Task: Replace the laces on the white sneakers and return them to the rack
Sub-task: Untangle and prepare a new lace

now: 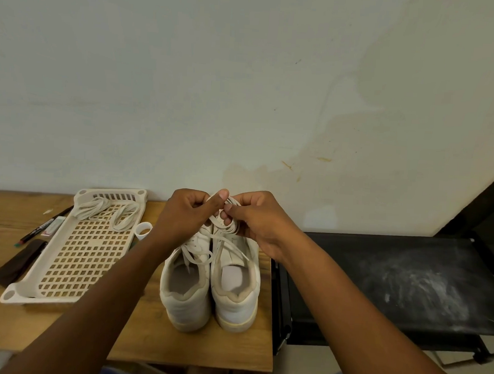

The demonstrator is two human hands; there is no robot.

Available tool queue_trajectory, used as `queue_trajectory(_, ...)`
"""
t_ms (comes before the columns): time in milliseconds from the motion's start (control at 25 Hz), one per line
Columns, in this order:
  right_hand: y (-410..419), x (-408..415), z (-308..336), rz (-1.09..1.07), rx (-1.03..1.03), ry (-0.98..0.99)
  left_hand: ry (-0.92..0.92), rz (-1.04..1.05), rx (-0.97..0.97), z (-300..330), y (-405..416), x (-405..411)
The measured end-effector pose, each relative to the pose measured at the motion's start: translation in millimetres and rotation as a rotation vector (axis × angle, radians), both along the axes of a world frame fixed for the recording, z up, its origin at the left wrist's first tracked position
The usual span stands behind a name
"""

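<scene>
Two white sneakers stand side by side on the wooden table, heels toward me: the left sneaker (186,281) and the right sneaker (235,284). Above their toes both hands work a white lace (225,244) whose loose ends trail down over the tongues. My left hand (186,215) pinches the lace between thumb and fingers. My right hand (255,219) grips a coiled bunch of the same lace. Two more laces (108,211) lie bundled in the far end of a cream perforated tray (70,265). The black rack (393,282) stands to the right of the table.
Left of the tray lie a marker pen (39,229), a small white packet (54,227) and a dark brown strip (18,262). A small white cup (144,230) stands between tray and shoes. The rack's top shelf is dusty. A wall stands behind the table.
</scene>
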State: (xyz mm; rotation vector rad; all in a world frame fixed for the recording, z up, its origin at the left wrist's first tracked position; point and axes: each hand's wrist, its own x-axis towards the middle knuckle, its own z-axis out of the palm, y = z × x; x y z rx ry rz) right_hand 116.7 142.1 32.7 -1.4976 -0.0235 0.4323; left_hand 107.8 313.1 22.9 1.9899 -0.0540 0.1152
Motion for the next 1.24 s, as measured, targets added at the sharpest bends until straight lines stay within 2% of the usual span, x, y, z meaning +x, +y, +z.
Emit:
queue_trajectory(200, 5, 1, -10, -0.012, -0.238, -0.203, -0.03, 0.011, 0.17, -5, 0, 1)
queue_trajectory(320, 2, 4, -8, 0.051, -0.397, -0.302, -0.075, -0.015, 0.268, -5, 2, 2)
queue_trajectory(440, -3, 5, -1, 0.157, -0.424, -0.311, -0.101, -0.072, 0.36, -6, 2, -1)
queue_trajectory(560, -6, 5, 1, 0.251, -0.459, -0.381, -0.119, -0.13, 0.372, -5, 0, -3)
queue_trajectory(680, -6, 5, -3, 0.253, -0.444, -0.396, -0.145, -0.141, 0.402, -5, 3, -4)
queue_trajectory(960, -8, 3, 1, 0.172, -0.235, -0.152, -0.23, -0.071, 0.457, 2, -9, -9)
queue_trajectory(1080, -10, 5, 5, 0.084, 0.032, -0.035, -0.248, 0.061, 0.517, -1, -8, -8)
queue_trajectory(1240, -8, 9, 4, 0.02, 0.392, 0.043, -0.239, 0.076, 0.368, -4, -18, -8)
